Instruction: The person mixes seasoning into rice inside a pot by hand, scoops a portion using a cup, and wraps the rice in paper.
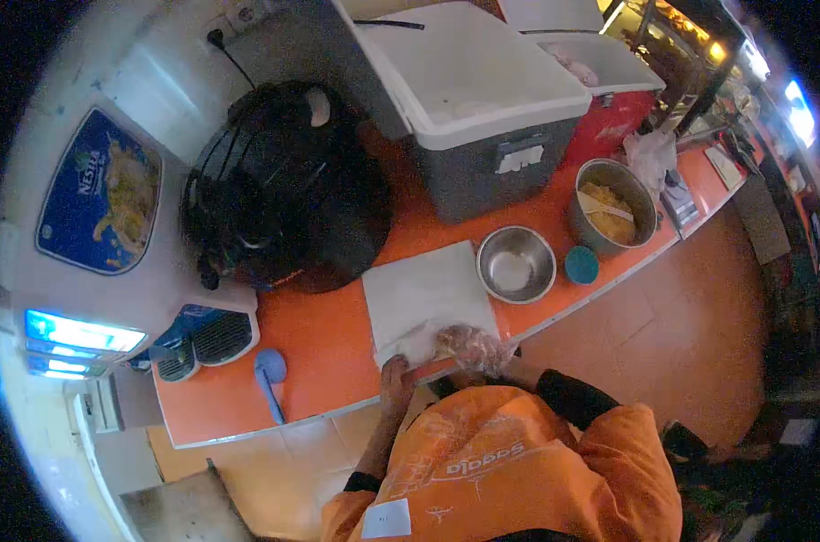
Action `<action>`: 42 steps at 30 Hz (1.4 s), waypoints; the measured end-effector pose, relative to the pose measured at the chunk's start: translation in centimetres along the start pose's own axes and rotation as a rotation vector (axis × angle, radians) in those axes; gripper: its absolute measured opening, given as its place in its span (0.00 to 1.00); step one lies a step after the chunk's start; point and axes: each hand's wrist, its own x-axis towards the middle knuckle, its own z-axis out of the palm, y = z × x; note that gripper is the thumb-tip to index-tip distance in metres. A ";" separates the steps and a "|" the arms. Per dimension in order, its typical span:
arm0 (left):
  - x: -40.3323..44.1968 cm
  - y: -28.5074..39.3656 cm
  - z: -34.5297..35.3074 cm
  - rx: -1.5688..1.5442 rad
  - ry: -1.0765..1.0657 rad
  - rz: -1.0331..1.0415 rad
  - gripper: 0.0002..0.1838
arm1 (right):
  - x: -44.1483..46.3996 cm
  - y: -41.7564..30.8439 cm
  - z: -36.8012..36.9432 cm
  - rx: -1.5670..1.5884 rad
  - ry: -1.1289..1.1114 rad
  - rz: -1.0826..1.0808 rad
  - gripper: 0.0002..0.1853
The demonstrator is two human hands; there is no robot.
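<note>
My left hand (396,386) is at the near left corner of a white board or sheet (433,285). Its fingers look curled in at the edge, and what they pinch is too small to make out. Over the near right part of the white surface, my right hand (466,346) shows through a crinkled clear plastic bag (493,355). The plastic hides its fingers, which look bunched in it. A steel bowl (516,264) stands beyond the right hand, beside a small teal container (582,265).
On the orange counter (324,361) lies a blue scoop (270,384) at left. Behind stand a large black bag-like object (288,199), an open grey cooler (478,176), a red cooler (613,126) and a pot of yellowish food (613,203). A Nestlé-branded dispenser (103,194) is far left.
</note>
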 end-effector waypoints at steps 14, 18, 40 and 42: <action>7.7 -0.9 -0.9 0.255 -0.031 0.067 0.19 | 7.7 0.2 -2.9 -0.124 0.211 0.227 0.18; 8.9 -1.3 0.7 0.548 -0.333 0.008 0.16 | 9.2 0.6 -2.4 -0.025 0.211 0.256 0.19; 2.8 2.2 2.2 -1.409 0.021 -1.003 0.24 | -1.9 0.5 5.7 -0.105 0.289 0.258 0.27; 4.1 2.7 1.3 -1.466 -0.021 -0.968 0.25 | -1.5 0.6 5.9 0.091 0.297 0.239 0.27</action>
